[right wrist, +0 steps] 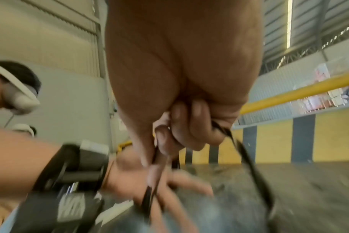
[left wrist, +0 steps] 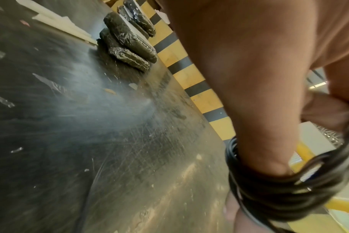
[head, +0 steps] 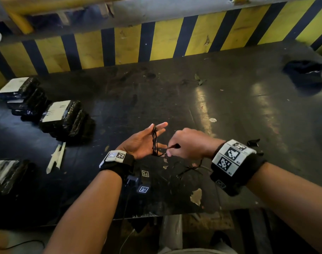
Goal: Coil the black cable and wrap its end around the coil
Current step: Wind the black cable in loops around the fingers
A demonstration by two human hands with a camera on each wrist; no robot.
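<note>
Looking down from the head view, I see a dark, scratched worktop point(head: 175, 99) with flecks of debris and patches of worn paint near its front edge. A wall of yellow and dark stripes point(head: 120, 46) runs along its far side, with a yellow rail point(right wrist: 289, 94) above it in the right wrist view. Black wrapped bundles with white labels point(head: 63, 116) lie at the left of the worktop, pale strips point(head: 56, 158) rest near them, and a dark object point(head: 305, 74) lies at the far right; I cannot tell what it is.

My left hand point(head: 143, 142) is held above the worktop, palm turned up, fingers straight and spread. The black cable point(head: 154, 142) is looped as a coil of several turns round this hand, running from between the extended fingers down across the palm to its lower edge. In the left wrist view the turns lie stacked close together point(left wrist: 269, 193) against the hand.

My right hand point(head: 187, 143) is just beside the left, fingers curled, pinching the cable's free length close to the bottom of the coil. In the right wrist view the cable passes through these curled fingers point(right wrist: 191, 126) and a loose tail trails down toward the worktop.
</note>
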